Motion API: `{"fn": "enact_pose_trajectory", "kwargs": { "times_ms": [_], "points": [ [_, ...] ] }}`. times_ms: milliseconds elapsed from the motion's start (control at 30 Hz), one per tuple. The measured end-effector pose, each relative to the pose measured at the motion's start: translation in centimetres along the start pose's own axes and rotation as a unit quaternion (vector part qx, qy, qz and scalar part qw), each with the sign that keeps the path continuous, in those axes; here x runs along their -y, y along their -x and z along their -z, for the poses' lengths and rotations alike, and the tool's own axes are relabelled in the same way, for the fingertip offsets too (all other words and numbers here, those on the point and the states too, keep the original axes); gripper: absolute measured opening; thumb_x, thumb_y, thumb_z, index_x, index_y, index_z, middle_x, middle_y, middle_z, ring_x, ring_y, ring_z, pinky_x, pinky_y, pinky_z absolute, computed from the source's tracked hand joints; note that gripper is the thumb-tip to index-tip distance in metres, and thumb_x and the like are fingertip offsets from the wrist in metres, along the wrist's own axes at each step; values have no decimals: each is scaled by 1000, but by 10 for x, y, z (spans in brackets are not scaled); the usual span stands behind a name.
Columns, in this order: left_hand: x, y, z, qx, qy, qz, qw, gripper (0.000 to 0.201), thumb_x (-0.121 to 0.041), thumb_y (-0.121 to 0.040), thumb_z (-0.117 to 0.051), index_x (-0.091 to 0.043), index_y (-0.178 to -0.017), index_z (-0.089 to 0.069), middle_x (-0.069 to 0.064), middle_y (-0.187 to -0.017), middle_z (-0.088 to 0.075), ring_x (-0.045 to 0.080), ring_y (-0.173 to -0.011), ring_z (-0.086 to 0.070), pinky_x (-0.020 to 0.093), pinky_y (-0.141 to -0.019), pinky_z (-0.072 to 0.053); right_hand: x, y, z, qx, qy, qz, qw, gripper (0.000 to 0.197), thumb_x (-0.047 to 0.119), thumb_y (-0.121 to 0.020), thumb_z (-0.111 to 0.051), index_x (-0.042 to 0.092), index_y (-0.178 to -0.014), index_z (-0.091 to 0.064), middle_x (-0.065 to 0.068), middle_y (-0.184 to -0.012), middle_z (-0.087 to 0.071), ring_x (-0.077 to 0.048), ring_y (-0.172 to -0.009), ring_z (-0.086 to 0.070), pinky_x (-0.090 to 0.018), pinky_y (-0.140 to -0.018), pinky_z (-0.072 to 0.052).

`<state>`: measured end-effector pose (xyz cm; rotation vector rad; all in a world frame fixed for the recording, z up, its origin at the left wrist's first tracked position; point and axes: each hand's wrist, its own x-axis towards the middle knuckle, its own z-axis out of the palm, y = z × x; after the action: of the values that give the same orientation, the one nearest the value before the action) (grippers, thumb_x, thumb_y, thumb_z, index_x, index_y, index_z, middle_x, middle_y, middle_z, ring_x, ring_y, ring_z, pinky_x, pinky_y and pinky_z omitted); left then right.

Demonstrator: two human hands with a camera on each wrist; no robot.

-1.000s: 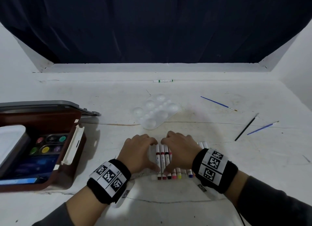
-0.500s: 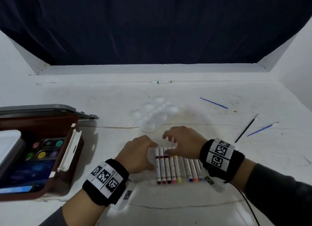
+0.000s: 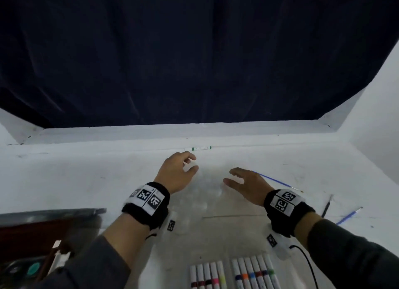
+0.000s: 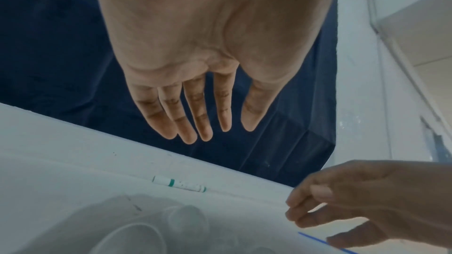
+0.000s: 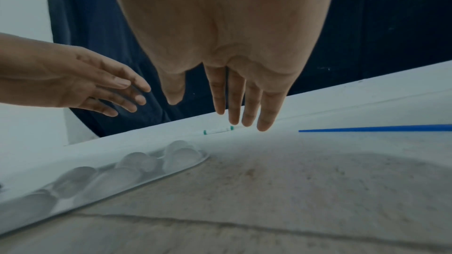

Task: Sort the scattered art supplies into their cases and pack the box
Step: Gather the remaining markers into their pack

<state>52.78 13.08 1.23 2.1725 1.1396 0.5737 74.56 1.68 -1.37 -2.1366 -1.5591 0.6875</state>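
We see two bare hands held out above a white table, neither holding anything. The left hand hangs with fingers loosely spread and slightly bent, thumb apart. The right hand is likewise relaxed, its fingers nearly straight and pointing down toward the tabletop without touching it. Each wrist wears a black band bearing white square tags printed with black block patterns; we can read no words on them.

Between and below the hands lies a clear plastic paint palette with round wells, flat on the table. Beyond the fingertips, against the raised back ledge, lies a white marker with green bands; small print on its barrel is too blurred to read. A blue-handled paintbrush lies just behind the right hand. Farther right lie a black paintbrush and a second blue paintbrush, close together.

Near the person, at the bottom edge of the head view, a row of white markers lies side by side, with bands of dark red, black, pink, yellow, navy, orange, blue and green. At the lower left stands an open brown art box, partly blurred, with a round green paint pot showing inside.

The table is white, scuffed and cracked. A dark navy curtain hangs behind it, with white walls at either side.
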Motion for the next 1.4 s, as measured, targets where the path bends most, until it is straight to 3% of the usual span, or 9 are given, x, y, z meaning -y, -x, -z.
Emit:
{"fn": "enact_pose_trajectory", "kwargs": {
  "times_ms": [100,267,433,600,833,1067,1200,1333,1400],
  "points": [
    [11,-47,-12,13,-21,26,999,28,-31,-94,-64,-22,-120,-62,-1,-118,-60,18,-107,-57,27,-92,-44,-5,-20,-3,32,12,-4,999,60,57,-94,-50,20,-142,-46,0,-145,-51,-17,-130,-49,-23,-100,-36],
    [28,-108,-32,44,-106,39,993,38,-37,-95,-58,-22,-130,-55,2,-131,-55,23,-122,-51,40,-104,-43,-17,-37,-2,47,-19,-8,999,55,63,-91,-48,29,-134,-50,3,-137,-58,-12,-126,-53,-27,-103,-39],
    [30,-141,-43,97,-248,48,963,46,-39,-98,-50,-22,-141,-46,4,-137,-49,28,-127,-46,47,-105,-38,-22,-37,3,53,-24,9,998,52,61,-93,-47,26,-132,-52,6,-136,-59,-9,-126,-52,-30,-107,-38],
    [32,-154,-42,144,-338,61,928,36,-30,-92,-54,-22,-128,-56,4,-125,-50,27,-116,-50,45,-99,-40,-23,-35,0,51,3,26,998,52,52,-96,-51,22,-138,-51,6,-139,-55,-12,-126,-51,-25,-106,-36],
    [34,-152,-37,130,-338,53,931,21,-13,-87,-57,-25,-104,-60,-2,-116,-61,22,-107,-57,39,-96,-44,-27,-30,-4,45,33,61,997,48,51,-97,-49,23,-136,-51,6,-134,-57,-12,-117,-53,-17,-94,-37],
    [-10,-95,6,23,-89,34,995,1,-29,-94,-64,-29,-94,-64,-7,-95,-67,12,-82,-62,28,-70,-48,-17,-10,3,37,-24,72,996,48,54,-94,-53,36,-137,-45,7,-132,-60,-6,-118,-57,-23,-97,-46],
    [-41,-14,34,-55,128,-12,990,7,-24,-90,-72,-31,-89,-73,-8,-89,-71,14,-67,-61,21,-63,-45,-2,28,9,9,-93,95,991,40,50,-93,-56,41,-131,-48,15,-124,-63,8,-109,-58,-13,-86,-47],
    [-54,73,50,-72,254,-19,964,11,-24,-83,-77,-24,-95,-77,-1,-96,-73,42,-84,-60,46,-85,-54,10,79,9,3,-100,124,987,41,47,-94,-55,40,-133,-47,18,-119,-63,12,-105,-58,-13,-84,-49],
    [-51,111,50,-46,276,-14,960,18,-29,-77,-78,-22,-94,-77,16,-94,-70,42,-77,-56,47,-79,-53,13,105,3,13,-81,139,987,43,51,-93,-53,42,-134,-46,19,-120,-62,11,-107,-57,-16,-86,-50]
  ]
}}
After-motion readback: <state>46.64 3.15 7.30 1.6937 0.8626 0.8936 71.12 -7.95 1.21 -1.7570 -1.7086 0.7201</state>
